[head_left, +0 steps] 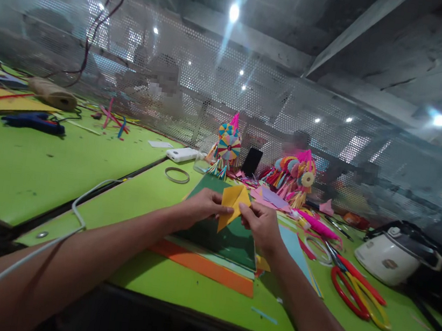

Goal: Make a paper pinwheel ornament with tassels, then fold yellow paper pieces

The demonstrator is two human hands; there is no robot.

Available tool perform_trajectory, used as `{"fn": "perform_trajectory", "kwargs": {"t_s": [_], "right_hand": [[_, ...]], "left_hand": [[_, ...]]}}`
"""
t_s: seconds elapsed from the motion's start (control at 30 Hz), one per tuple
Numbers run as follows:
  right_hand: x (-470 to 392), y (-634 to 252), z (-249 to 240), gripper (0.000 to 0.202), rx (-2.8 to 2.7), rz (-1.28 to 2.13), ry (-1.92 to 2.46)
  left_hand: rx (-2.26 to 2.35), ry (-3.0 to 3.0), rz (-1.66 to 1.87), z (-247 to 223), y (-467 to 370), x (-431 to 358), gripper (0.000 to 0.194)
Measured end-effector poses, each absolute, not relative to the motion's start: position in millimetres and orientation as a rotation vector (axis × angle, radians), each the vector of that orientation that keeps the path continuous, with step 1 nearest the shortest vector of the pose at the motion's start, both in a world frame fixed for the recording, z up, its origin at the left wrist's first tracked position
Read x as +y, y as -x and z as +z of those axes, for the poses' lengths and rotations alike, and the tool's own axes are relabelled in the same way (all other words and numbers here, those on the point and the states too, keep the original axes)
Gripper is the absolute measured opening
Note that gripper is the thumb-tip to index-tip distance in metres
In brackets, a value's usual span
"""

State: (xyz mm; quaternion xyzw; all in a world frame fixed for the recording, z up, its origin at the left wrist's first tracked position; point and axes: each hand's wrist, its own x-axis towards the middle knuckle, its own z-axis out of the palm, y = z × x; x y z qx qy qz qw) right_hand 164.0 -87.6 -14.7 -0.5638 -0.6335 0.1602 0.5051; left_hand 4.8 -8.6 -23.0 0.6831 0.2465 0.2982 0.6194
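Observation:
A small folded piece of yellow paper (230,206) is held up between my two hands, creased down its middle. My left hand (204,207) pinches its left edge, thumb in front. On the right edge, my right hand (260,224) grips it between thumb and fingers. Both hands are above a dark green sheet (214,243), which lies on a stack with an orange sheet (207,268) showing at the front. Purple and pink paper (271,198) lies just beyond my right hand, and light blue paper (295,248) is beside my right forearm.
Red and yellow scissors (359,292) and a white rice cooker (386,258) stand at the right. Colourful tasselled paper decorations (229,147), a phone (252,162) and a white power bank (182,154) are behind. A twine roll (52,93) and blue glue gun (35,122) lie left. A white cable (76,211) crosses my left arm.

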Motion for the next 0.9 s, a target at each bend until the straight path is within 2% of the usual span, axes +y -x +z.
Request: {"fn": "perform_trajectory", "kwargs": {"t_s": [0.17, 0.33, 0.57, 0.9], "right_hand": [[-86, -167, -12, 0.046, -1.341, 0.595, 1.169], [-90, -171, -2, 0.039, -1.311, 0.777, 1.012], [-88, -168, -8, 0.034, -1.253, 0.661, 1.307], [-86, -160, -13, 0.041, -1.271, 0.7, 1.296]], "left_hand": [[0.504, -1.51, 0.622, -21, -2, -7, 0.035], [0.447, -1.472, 0.539, -17, 1, -12, 0.031], [0.513, -1.565, 0.533, -19, -1, -13, 0.033], [0.541, -1.65, 0.496, -23, -2, -8, 0.037]]}}
